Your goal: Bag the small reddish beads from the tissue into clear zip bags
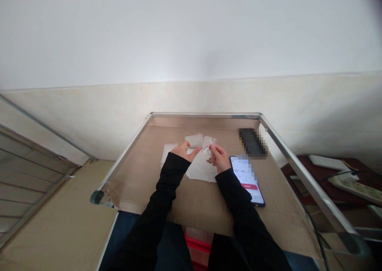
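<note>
Bag (208, 143) pinched by right hand (219, 158), held up over paper (201, 170) | left hand (185, 151) open, fingers spread | second bag (193, 140) just behind it | brown bits (211, 160) at bag's foot, inside or not unclear

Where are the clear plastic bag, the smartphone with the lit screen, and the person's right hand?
Clear plastic bag (209, 143): head view, on its upper part.
Smartphone (243, 171): head view, on its lit screen.
Right hand (219, 158): head view, on the back of the hand.
</note>
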Demonstrator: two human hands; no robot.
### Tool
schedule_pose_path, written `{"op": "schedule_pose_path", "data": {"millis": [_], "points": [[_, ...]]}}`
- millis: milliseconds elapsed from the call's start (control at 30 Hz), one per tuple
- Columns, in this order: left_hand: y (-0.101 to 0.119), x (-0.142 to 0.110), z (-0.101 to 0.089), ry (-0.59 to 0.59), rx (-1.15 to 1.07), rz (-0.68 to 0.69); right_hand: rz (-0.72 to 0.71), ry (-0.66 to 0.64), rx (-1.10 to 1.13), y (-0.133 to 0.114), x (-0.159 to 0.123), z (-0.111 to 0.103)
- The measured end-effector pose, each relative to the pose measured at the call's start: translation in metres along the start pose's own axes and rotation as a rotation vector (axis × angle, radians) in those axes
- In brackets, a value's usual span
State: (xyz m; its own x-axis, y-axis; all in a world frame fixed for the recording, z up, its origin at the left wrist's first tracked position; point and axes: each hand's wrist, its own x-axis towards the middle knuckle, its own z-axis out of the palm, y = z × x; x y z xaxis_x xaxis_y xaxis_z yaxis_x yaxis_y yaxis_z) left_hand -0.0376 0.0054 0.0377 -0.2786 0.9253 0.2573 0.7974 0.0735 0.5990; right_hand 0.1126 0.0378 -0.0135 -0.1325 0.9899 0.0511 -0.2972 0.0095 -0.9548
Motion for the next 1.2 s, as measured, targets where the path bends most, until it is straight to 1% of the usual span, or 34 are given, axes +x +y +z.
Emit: {"op": "schedule_pose_path", "data": {"millis": [33,100,167,233,333,400,467,667,800,933,1067,1200], "points": [[0.001,-0.005,0.002,0.016,0.058,0.025,-0.012,0.0,-0.035,0.0,-0.001,0.001],[0.004,-0.014,0.008,0.036,0.052,0.069,-0.041,0.019,-0.111,-0.001,-0.002,0.002],[0.006,-0.02,0.016,0.047,-0.036,0.125,-0.094,0.037,-0.196,-0.002,-0.005,0.004],[0.008,-0.023,0.027,0.055,-0.136,0.188,-0.183,0.029,-0.291,-0.003,-0.007,0.005],[0.009,-0.023,0.043,0.083,-0.24,0.271,-0.315,-0.03,-0.383,-0.005,-0.011,0.006],[0.007,-0.022,0.052,0.111,-0.278,0.298,-0.329,-0.087,-0.387,-0.006,-0.012,0.006],[0.004,-0.02,0.057,0.138,-0.287,0.3,-0.303,-0.143,-0.369,-0.005,-0.013,0.007],[-0.009,-0.02,0.061,0.192,-0.246,0.332,-0.251,-0.222,-0.328,0.003,-0.013,0.008],[-0.016,-0.02,0.065,0.176,-0.215,0.389,-0.224,-0.239,-0.31,0.005,-0.013,0.008],[-0.018,-0.02,0.069,0.181,-0.182,0.367,-0.231,-0.26,-0.317,0.003,-0.013,0.009],[-0.016,-0.023,0.068,0.177,-0.171,0.374,-0.251,-0.231,-0.356,0.002,-0.014,0.01],[-0.012,-0.025,0.067,0.19,-0.164,0.408,-0.317,-0.148,-0.451,0.001,-0.014,0.009]]}}
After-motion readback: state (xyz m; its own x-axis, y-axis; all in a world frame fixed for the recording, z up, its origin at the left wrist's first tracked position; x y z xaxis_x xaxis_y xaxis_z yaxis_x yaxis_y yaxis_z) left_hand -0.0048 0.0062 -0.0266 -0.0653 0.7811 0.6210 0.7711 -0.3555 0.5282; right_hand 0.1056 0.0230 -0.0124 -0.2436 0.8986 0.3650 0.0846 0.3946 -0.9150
